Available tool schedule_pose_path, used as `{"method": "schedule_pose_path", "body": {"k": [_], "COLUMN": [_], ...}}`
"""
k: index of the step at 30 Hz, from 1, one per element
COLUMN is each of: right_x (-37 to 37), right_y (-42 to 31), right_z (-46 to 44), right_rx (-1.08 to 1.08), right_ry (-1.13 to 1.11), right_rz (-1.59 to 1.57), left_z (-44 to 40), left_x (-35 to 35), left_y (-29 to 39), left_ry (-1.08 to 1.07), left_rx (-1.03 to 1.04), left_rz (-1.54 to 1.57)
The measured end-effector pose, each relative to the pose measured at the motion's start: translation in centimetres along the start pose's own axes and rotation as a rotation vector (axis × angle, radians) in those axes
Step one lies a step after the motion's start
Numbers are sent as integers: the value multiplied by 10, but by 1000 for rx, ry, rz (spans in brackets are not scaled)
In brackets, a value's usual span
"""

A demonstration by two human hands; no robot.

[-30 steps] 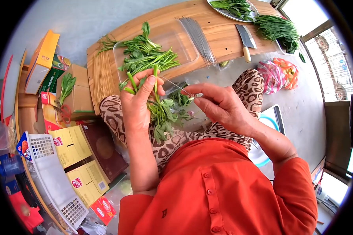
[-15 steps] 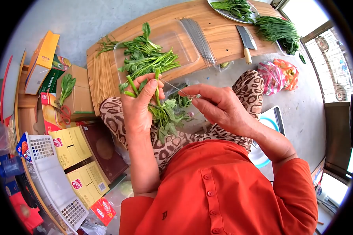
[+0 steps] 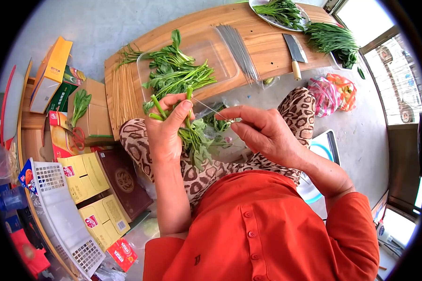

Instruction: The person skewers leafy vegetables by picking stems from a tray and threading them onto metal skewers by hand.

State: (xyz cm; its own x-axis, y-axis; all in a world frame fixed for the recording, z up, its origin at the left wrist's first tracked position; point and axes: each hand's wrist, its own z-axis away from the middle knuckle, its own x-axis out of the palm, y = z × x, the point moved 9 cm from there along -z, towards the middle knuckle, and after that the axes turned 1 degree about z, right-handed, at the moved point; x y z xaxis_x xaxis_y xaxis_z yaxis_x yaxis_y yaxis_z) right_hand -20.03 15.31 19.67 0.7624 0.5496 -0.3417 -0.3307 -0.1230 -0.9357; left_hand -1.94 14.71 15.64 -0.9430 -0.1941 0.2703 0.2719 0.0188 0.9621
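Green leafy stems [image 3: 195,136] are gripped in my left hand [image 3: 166,131], leaves hanging down over my lap. My right hand [image 3: 262,131] pinches a thin metal skewer [image 3: 206,106], whose far end meets the stems by my left thumb. Beyond my left hand, more greens [image 3: 178,70] lie in a clear plastic tray [image 3: 227,56] on the wooden table [image 3: 173,28]. Beside the tray lies a bundle of metal skewers [image 3: 239,51]. Wooden sticks [image 3: 123,93] lie at the table's left end.
A cleaver [image 3: 295,54], a plate of greens [image 3: 281,13] and a pile of long green stalks [image 3: 333,40] are on the right. Plastic bags [image 3: 326,96] and a basin [image 3: 312,187] stand on the floor. Boxes [image 3: 94,110] and a white basket [image 3: 63,210] are at left.
The held greens and both hands have shifted slightly. The skewer is still between my hands, touching the stems.
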Motion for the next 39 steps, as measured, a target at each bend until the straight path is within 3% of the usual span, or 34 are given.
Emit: {"method": "schedule_pose_path", "body": {"k": [8, 18, 24, 26, 34, 39], "right_x": [4, 8, -11, -29, 8, 8], "right_y": [0, 5, 19, 24, 15, 19], "right_z": [2, -4, -22, -24, -43, -43], "right_rx": [-38, 41, 26, -18, -74, -16], "right_ry": [10, 6, 110, 252, 45, 76], "right_rz": [-18, -155, -377, -411, -430, -422], "left_z": [-1, 6, 0, -1, 5, 5], "left_x": [0, 24, 24, 16, 49, 47], "left_y": [-1, -4, 2, 5, -3, 2], "left_ry": [9, -162, -120, -144, -214, -201], "left_rx": [14, -45, 49, 56, 24, 102], "left_rz": [-5, 7, -76, -76, -255, -363]}}
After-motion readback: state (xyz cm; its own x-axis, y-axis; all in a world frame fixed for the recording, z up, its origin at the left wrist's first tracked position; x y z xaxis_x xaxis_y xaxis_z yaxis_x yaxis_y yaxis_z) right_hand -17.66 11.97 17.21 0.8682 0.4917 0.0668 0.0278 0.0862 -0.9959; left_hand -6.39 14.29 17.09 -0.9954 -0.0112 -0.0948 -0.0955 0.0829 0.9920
